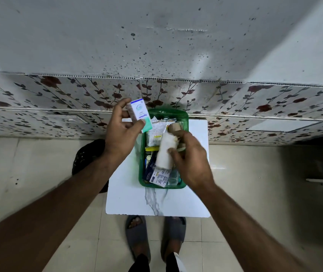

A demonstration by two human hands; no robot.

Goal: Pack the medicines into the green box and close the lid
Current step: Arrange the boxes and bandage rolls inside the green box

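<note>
The green box (141, 154) stands open on a small white table (125, 185), filled with several medicine packets and strips. My left hand (120, 132) holds a white, blue and teal medicine carton (140, 113) above the box's far left corner. My right hand (190, 160) grips a white gauze roll (164, 152) over the middle of the box. A tan bandage roll (174, 127) lies inside near the far end. A dark blue packet and a white printed leaflet (160, 177) lie at the near end. No lid can be told apart.
The table stands against a wall with floral tiles (255, 107). A black bag (87, 154) sits on the floor left of the table. My feet in grey slippers (137, 236) stand just in front of the table on a beige tiled floor.
</note>
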